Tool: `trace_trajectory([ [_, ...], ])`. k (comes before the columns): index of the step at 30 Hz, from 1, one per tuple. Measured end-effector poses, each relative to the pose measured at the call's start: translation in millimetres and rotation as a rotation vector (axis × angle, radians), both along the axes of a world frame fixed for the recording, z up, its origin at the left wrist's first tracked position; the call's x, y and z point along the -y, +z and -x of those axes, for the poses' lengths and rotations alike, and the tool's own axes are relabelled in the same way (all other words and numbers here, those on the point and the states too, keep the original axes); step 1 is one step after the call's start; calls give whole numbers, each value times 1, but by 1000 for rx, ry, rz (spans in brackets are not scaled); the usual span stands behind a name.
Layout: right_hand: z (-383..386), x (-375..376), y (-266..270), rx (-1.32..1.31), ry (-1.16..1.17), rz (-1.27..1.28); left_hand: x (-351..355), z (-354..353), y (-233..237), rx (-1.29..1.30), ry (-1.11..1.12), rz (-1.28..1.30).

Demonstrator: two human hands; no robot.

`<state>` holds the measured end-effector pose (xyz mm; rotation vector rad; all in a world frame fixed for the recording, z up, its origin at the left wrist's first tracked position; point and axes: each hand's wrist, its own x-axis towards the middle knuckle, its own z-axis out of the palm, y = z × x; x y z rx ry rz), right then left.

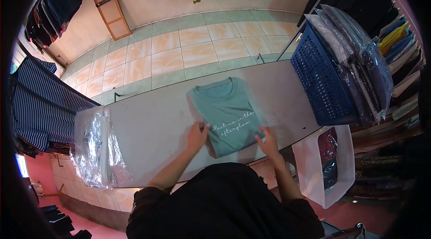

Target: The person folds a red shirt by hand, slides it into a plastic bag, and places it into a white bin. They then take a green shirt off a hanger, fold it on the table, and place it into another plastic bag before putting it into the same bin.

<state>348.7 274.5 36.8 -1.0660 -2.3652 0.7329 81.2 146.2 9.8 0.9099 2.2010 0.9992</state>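
A folded green shirt (224, 104) with white script lettering lies flat on the grey table (148, 127), its neckline toward the far edge. My left hand (198, 135) is at the shirt's left side, fingers apart and touching or nearly touching its edge. At the right side, my right hand (266, 140) has its thumb and fingers spread by the shirt's lower right edge. Neither hand has hold of anything.
Clear plastic bags (96, 149) lie on the table's left end. A blue basket (321, 77) with bagged clothes stands at the right end. Below it is a white bin (310, 167) with packed items. Striped clothing (45, 104) hangs at the left.
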Motion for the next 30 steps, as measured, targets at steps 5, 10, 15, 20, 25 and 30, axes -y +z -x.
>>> trace_trajectory([
  [5,14,-29,-30,12,-136,239,7,-47,-19,-5,154,34],
  [10,-3,-35,-31,357,172,449,25,-31,-36,17,13,231],
  [15,44,-77,-54,-102,-88,558,-32,-3,-18,95,411,-337],
  [20,108,-99,-44,-88,-258,527,-67,15,-30,-79,429,-90],
  [25,116,-104,-56,-590,-189,688,-79,9,-21,465,330,-770],
  [30,123,-122,-54,-542,-278,823,-82,40,-51,462,483,-443],
])
